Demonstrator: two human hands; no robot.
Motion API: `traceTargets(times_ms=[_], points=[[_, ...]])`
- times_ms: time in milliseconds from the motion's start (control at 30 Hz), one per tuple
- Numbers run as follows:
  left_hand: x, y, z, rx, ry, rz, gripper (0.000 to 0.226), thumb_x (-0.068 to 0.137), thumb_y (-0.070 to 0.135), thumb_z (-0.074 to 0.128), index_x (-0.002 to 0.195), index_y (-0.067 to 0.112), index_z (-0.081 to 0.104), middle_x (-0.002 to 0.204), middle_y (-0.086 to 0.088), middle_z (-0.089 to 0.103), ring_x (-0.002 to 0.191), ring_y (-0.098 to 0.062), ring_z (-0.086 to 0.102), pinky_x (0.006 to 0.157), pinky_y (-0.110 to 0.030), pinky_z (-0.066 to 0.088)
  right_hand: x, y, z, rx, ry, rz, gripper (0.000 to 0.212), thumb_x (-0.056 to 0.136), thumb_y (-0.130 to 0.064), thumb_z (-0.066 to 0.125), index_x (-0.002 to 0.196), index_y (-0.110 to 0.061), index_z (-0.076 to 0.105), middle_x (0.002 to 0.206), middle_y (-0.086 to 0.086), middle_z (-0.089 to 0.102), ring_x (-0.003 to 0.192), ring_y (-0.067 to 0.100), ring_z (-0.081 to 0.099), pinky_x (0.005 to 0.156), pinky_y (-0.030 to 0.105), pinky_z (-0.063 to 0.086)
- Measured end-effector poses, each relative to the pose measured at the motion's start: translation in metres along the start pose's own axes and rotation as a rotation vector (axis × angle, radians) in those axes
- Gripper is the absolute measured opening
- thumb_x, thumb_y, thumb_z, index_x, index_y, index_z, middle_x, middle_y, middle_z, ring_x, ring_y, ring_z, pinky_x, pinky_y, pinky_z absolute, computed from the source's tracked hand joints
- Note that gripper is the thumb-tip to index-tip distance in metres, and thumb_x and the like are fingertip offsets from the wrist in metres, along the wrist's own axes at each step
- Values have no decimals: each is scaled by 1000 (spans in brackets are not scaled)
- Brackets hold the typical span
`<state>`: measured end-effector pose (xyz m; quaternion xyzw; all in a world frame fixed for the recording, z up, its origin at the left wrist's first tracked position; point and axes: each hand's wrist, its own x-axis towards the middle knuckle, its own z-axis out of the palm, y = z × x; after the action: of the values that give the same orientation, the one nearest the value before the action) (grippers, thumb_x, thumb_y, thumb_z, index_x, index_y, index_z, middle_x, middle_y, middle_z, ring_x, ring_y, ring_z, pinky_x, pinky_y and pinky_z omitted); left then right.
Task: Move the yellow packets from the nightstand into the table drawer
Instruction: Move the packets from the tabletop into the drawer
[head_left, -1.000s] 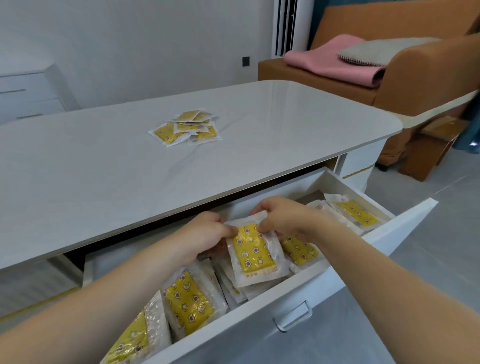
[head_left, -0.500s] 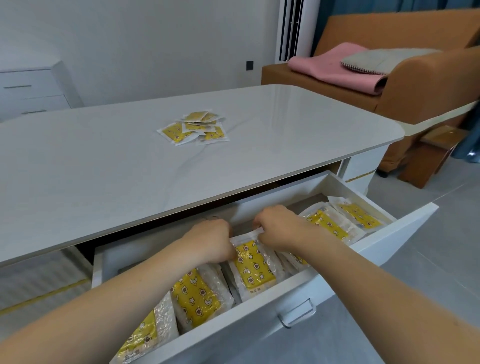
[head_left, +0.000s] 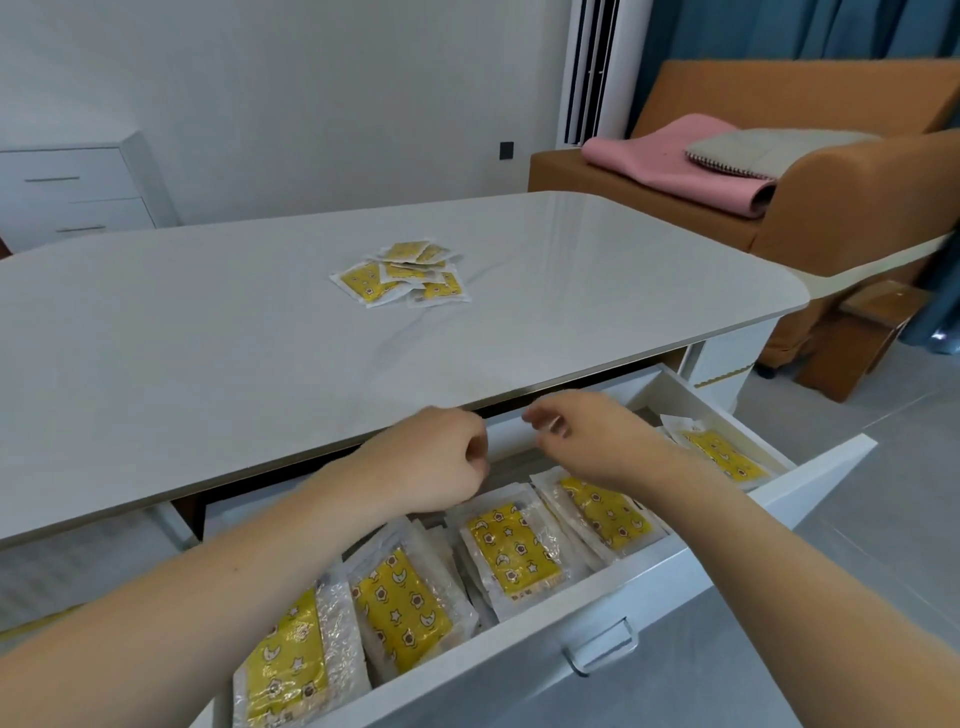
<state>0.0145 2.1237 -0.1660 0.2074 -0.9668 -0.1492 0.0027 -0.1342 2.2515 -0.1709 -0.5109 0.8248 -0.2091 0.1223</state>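
White wall and grey tiled floor; pale glossy worktop (head_left: 208, 353) fills the middle of the view. Drawer (head_left: 649, 587) beneath its near edge stands pulled out toward the camera, metal handle (head_left: 602, 647) on its front.

Packets in drawer (head_left: 511, 556): clear wrappers with yellow inserts, printed with stars, moons and small round figures. They stand or lean in overlapping rows from near left to far right. One lies apart at the far right end (head_left: 722, 452). Print on them too small to read; no brand legible.

Loose pile of the same packets (head_left: 405, 273) on the worktop, far centre, well apart from the hands.

Left hand (head_left: 431, 462) over the drawer's back part, just below the worktop edge. Fingers curled into a loose fist, nothing seen in them. Whether it touches the packets below cannot be told.

Right hand (head_left: 592, 436) just beside it, to the right, also above the packets. Fingers loosely bent and spread, released, grasping nothing.

Far left: white chest of drawers (head_left: 67, 192) against the wall. Far right: orange sofa (head_left: 831, 176) with a pink blanket (head_left: 670, 161) and a grey cushion (head_left: 769, 148) on it, blue curtain (head_left: 779, 28) behind. Tall white unit (head_left: 589, 67) with dark vertical slots stands by the wall.
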Motion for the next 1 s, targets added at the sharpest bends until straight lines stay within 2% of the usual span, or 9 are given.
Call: traceTargets(times_ms=[133, 267, 367, 467, 567, 667, 767, 867, 1000], points=[[10, -2, -27, -67, 260, 8, 15, 97, 30, 50, 99, 23, 63, 97, 5, 64, 83, -13, 59, 73, -33, 52, 16, -13, -12, 189, 180, -47, 29, 95, -19, 57, 123, -21, 63, 110, -10, 65, 97, 4, 60, 89, 21, 48], [38, -30, -39, 12, 428, 10, 28, 98, 29, 46, 122, 18, 56, 123, 1, 54, 110, -21, 54, 87, -34, 45, 51, -25, -7, 138, 241, -104, 33, 95, -19, 55, 127, -19, 59, 121, -4, 61, 104, 9, 58, 91, 23, 47], [59, -64, -42, 20, 470, -62, 38, 98, 26, 47, 134, 14, 47, 136, -5, 46, 123, -27, 44, 94, -36, 41, 90, -30, -2, 121, 230, -88, 41, 98, -24, 52, 138, -16, 49, 137, 2, 51, 120, 14, 51, 100, 24, 40], [75, -105, -36, 1, 420, -231, 49, 99, 27, 44, 144, 10, 36, 145, -13, 38, 132, -33, 35, 107, -40, 33, 131, -31, 8, 145, 152, 1, 55, 100, -35, 46, 150, -15, 31, 152, 6, 33, 137, 21, 36, 112, 33, 29], [100, -140, -34, -108, 434, -380, 54, 100, 33, 41, 146, 6, 33, 146, -19, 36, 136, -36, 31, 113, -41, 24, 170, -29, 16, 43, 208, 74, 61, 101, -44, 39, 152, -14, 24, 154, 9, 30, 140, 27, 30, 114, 38, 24], [137, -165, -38, -109, 521, -347, 56, 101, 39, 40, 146, 8, 33, 148, -18, 35, 139, -34, 27, 115, -42, 21, 209, -25, 20, -65, 259, 88, 63, 100, -50, 34, 153, -17, 22, 155, 7, 29, 140, 29, 31, 112, 42, 24], [174, -185, -45, -36, 528, -282, 57, 101, 41, 36, 151, 14, 27, 157, -16, 23, 147, -31, 16, 120, -43, 15, 241, -18, 21, -107, 239, 32, 61, 101, -50, 30, 154, -22, 20, 160, 2, 21, 145, 25, 23, 116, 45, 21], [208, -203, -53, 30, 531, -170, 63, 97, 49, 24, 153, 20, 21, 163, -10, 15, 151, -25, 7, 121, -46, 12, 265, -12, 20, -98, 232, -16, 59, 102, -48, 27, 155, -24, 18, 162, -1, 17, 148, 20, 17, 118, 46, 19], [241, -207, -69, -63, 556, -66, 55, 102, 32, 38, 154, 25, 21, 165, 1, 6, 151, -17, -2, 123, -39, 5, 277, -11, 20, -126, 258, -75, 56, 102, -46, 26, 155, -29, 18, 162, -4, 18, 149, 16, 15, 118, 45, 18]])
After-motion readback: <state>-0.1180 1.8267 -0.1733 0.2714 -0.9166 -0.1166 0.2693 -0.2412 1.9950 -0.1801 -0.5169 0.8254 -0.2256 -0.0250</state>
